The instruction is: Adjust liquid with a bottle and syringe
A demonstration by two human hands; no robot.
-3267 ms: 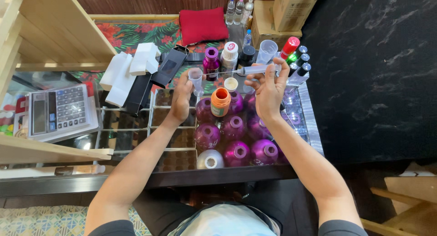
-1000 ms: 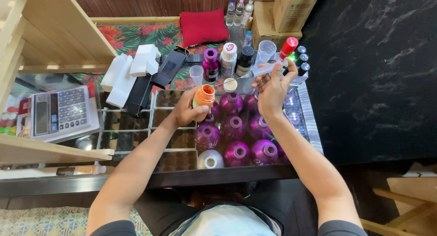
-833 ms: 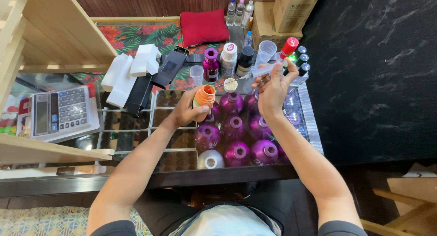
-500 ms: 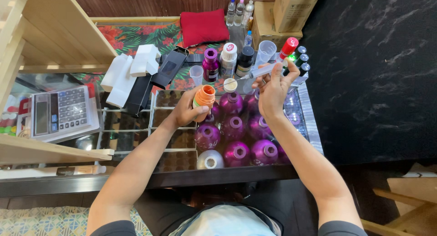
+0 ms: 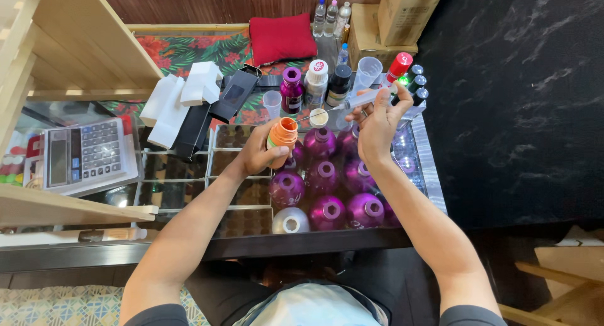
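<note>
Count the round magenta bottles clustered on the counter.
6 magenta bottles: one at back, three mid-row, two in front. More may hide under left hand, right hand.

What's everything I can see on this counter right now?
orange bottle: one, orange, tilted in the left hand
syringe: one, clear, in the right hand, needle towards the orange bottle
purple bottles: about eight, shiny purple, clustered at the counter's near edge
silver bottle: one, silver, front of that cluster
calculator: one, grey, far left
white boxes: several, white, left of centre
black boxes: a few, black, beside the white ones
red cushion: one, red, at the back
left hand: grips the orange bottle
right hand: holds the syringe
</note>
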